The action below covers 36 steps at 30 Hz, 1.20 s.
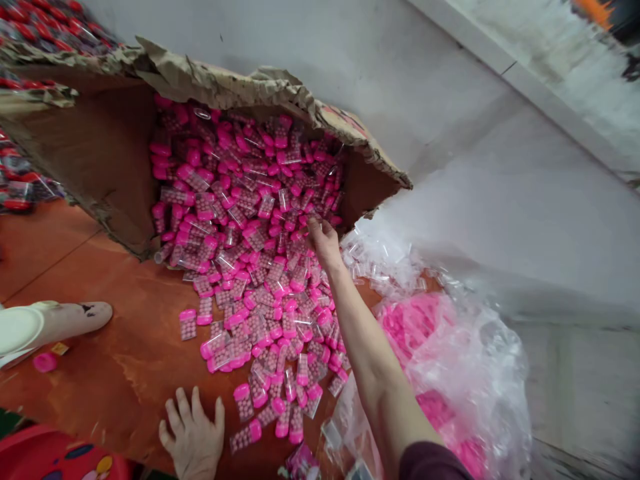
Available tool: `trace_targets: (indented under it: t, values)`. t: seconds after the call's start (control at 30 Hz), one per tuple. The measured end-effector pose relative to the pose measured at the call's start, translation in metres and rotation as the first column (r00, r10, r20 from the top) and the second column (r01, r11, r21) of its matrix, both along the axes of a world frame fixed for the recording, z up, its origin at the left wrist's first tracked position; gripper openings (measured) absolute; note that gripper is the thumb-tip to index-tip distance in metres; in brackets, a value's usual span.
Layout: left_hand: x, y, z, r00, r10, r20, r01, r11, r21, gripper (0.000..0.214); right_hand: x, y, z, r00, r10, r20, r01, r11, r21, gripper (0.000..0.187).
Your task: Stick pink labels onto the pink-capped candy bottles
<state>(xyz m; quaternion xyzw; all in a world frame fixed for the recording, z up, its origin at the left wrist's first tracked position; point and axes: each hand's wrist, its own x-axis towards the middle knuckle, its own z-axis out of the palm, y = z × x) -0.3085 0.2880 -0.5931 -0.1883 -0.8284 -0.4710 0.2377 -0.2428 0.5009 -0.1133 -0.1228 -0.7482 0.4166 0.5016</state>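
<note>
My left hand [194, 437] is spread open near the lower edge of the orange-brown surface, holding nothing, left of the loose bottles. My right hand [324, 241] reaches to the right side of a torn cardboard box [107, 160] lying open toward me. Its fingers are bent together at the heap of small clear bottles [250, 267] with pink caps and pinkish beads inside. Whatever lies between those fingertips is too small to make out. The bottles fill the box and spill out of its mouth onto the surface.
Clear plastic bags [490, 360] with pink caps lie on the right, below loose clear empty tubes [383, 260]. Red-capped bottles [23, 180] are heaped on the left. A white rounded object [55, 323], a pink cap [45, 362] and a red stool [60, 453] are lower left. A pale wall [450, 153] rises behind.
</note>
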Motion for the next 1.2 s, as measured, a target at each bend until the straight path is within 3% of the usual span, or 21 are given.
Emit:
trace_targets:
  t: [0.07, 0.17, 0.33, 0.53, 0.7, 0.8, 0.87, 0.9, 0.97, 1.03, 1.1, 1.17, 1.2]
  values:
    - [0.0, 0.0, -0.002, 1.0, 0.005, -0.021, -0.006, 1.0, -0.023, 0.071, 0.009, -0.003, -0.006, 0.984, 0.132, -0.12, -0.151, 0.975, -0.163, 0.052]
    - [-0.001, 0.001, -0.004, 0.995, 0.029, -0.098, -0.037, 0.996, -0.081, 0.072, 0.021, -0.003, -0.006, 0.953, 0.227, -0.199, -0.278, 0.917, -0.286, 0.044]
    - [0.0, -0.005, 0.007, 0.992, 0.035, -0.123, -0.048, 0.993, -0.108, 0.065, 0.035, -0.006, -0.006, 0.917, 0.271, -0.293, -0.366, 0.863, -0.348, 0.032]
    - [-0.001, -0.011, 0.016, 0.997, 0.009, -0.083, -0.02, 0.99, -0.141, 0.068, 0.048, -0.017, -0.03, 0.903, 0.294, -0.313, -0.403, 0.833, -0.379, 0.051]
    - [-0.005, -0.012, 0.014, 0.998, -0.008, -0.055, 0.0, 0.988, -0.153, 0.07, 0.062, -0.025, -0.067, 0.806, 0.408, -0.429, -0.573, 0.72, -0.391, 0.049]
    - [-0.006, -0.012, 0.012, 0.999, 0.003, -0.054, -0.01, 0.991, -0.137, 0.073, 0.073, -0.035, -0.109, 0.777, 0.429, -0.46, -0.618, 0.661, -0.427, 0.04]
    - [-0.007, -0.013, 0.01, 0.999, 0.001, -0.047, -0.007, 0.992, -0.129, 0.074, 0.081, -0.048, -0.147, 0.81, 0.466, -0.355, -0.585, 0.618, -0.525, 0.035]
    - [-0.007, -0.013, 0.01, 0.999, -0.004, -0.04, -0.002, 0.991, -0.132, 0.075, 0.085, -0.056, -0.167, 0.846, 0.481, -0.229, -0.515, 0.628, -0.584, 0.035]
    - [-0.008, -0.014, 0.012, 1.0, -0.005, -0.027, 0.001, 0.989, -0.146, 0.076, 0.093, -0.07, -0.202, 0.893, 0.439, 0.101, -0.289, 0.731, -0.619, 0.04]
    - [-0.007, -0.015, 0.016, 1.0, 0.01, -0.009, -0.012, 0.985, -0.173, 0.075, 0.105, -0.077, -0.221, 0.9, 0.293, 0.323, -0.095, 0.854, -0.511, 0.046]
    - [-0.005, -0.017, 0.02, 1.0, 0.023, 0.013, -0.02, 0.976, -0.215, 0.074, 0.123, -0.07, -0.215, 0.92, 0.172, 0.351, -0.026, 0.923, -0.383, 0.05]
    - [-0.005, -0.018, 0.024, 1.0, 0.018, 0.025, -0.011, 0.965, -0.262, 0.072, 0.149, -0.044, -0.182, 0.937, 0.036, 0.348, 0.029, 0.983, -0.18, 0.06]
    - [-0.006, -0.017, 0.026, 1.0, 0.02, 0.022, -0.013, 0.961, -0.277, 0.071, 0.165, -0.024, -0.156, 0.94, -0.098, 0.327, 0.09, 0.995, 0.042, 0.068]
